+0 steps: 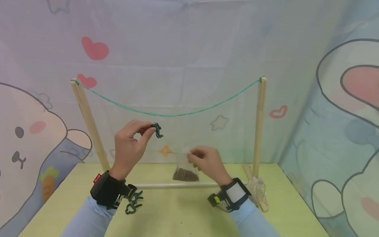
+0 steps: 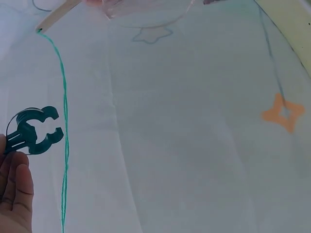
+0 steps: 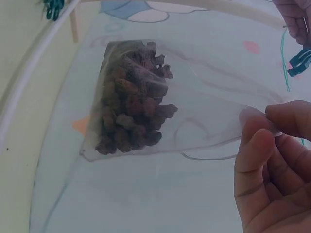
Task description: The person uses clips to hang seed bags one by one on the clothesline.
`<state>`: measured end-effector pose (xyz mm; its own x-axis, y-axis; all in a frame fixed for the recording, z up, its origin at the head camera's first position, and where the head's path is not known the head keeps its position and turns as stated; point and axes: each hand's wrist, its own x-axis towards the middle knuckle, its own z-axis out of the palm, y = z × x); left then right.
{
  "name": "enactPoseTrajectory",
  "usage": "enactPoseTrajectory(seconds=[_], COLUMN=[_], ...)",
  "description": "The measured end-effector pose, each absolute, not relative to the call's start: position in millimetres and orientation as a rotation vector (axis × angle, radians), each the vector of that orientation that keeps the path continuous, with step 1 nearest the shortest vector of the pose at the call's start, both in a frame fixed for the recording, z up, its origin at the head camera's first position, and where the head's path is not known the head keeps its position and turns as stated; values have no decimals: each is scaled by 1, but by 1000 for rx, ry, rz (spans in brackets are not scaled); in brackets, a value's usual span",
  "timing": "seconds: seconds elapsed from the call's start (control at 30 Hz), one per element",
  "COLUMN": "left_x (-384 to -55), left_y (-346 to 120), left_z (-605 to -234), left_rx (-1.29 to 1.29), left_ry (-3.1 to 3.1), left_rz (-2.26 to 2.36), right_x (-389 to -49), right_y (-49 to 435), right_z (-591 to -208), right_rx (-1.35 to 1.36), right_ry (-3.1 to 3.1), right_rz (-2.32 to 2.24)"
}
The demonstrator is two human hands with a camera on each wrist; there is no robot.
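Filling the background, a pale cloth backdrop printed with cartoon shapes (image 1: pixel 183 39) hung behind a pale yellow-green tabletop (image 1: pixel 189 214). Between two wooden posts (image 1: pixel 259 131) sagged a thin green cord (image 1: pixel 168 115). The right hand (image 1: pixel 208 163), thumb and finger pinching one end, held a translucent mesh bag of dark brown lumps (image 3: pixel 133 102) below the cord. The left hand (image 1: pixel 130 143) pinched a dark green plastic clip (image 1: pixel 157 130) near the cord; similar clips (image 1: pixel 134 208) lay on the tabletop.

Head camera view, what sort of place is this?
Probably an indoor tabletop setup: a pale yellow table, a cartoon-printed backdrop behind it, and a green cord strung between two wooden posts.
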<state>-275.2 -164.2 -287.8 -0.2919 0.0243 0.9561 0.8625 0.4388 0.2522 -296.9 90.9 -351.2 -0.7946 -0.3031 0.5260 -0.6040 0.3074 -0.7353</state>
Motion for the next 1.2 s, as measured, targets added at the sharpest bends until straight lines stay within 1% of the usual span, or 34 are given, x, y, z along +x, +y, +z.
enactPoseTrajectory(seconds=[0.23, 0.5, 0.83, 1.2], left_x=[-283, -300, -316, -315], left_y=[-162, -161, -159, -161], left_z=[-276, -272, -278, -284], left_rx=[-728, -657, -582, -529], left_ry=[-1589, -1561, -1597, -1643], left_rz=[-1050, -1064, -1110, -1123], right_x=[-306, -315, -325, -333], right_y=[76, 62, 51, 41], right_z=[-335, -321, -320, -319], right_rx=[833, 862, 833, 795], right_ry=[-2257, -2219, -2192, -2159], right_rz=[1521, 1536, 1568, 1585])
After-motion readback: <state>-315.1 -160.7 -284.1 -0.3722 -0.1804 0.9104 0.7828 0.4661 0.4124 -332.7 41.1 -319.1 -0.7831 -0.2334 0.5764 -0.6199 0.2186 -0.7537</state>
